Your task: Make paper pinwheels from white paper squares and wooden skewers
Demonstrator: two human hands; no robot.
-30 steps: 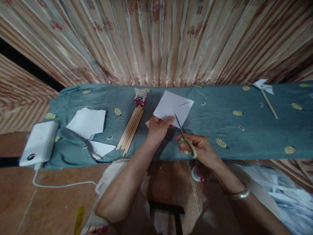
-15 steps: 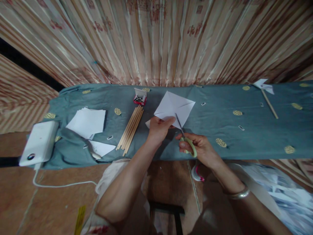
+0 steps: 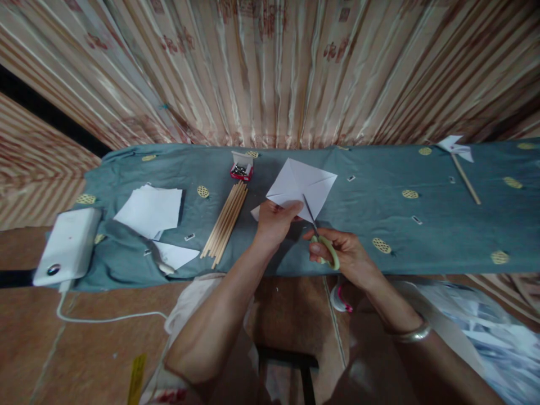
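Note:
My left hand (image 3: 273, 224) pinches the near corner of a creased white paper square (image 3: 300, 184), holding it up over the teal cloth (image 3: 422, 225). In my right hand (image 3: 343, 256) are scissors (image 3: 320, 239) with pale green handles, fingers closed through them. The blades point up and left into the paper's lower edge along a diagonal crease.
A bundle of wooden sticks (image 3: 225, 222) lies left of my hands, with a small red box of pins (image 3: 242, 167) behind it. White paper squares (image 3: 151, 210) and a folded piece (image 3: 174, 256) sit further left. A white device (image 3: 67, 244) with cable rests at the cloth's left end. A finished paper pinwheel (image 3: 458, 159) lies far right.
The scissors have crept slightly up into the paper, and the paper has shifted a little to the right. Both hands otherwise stay in place.

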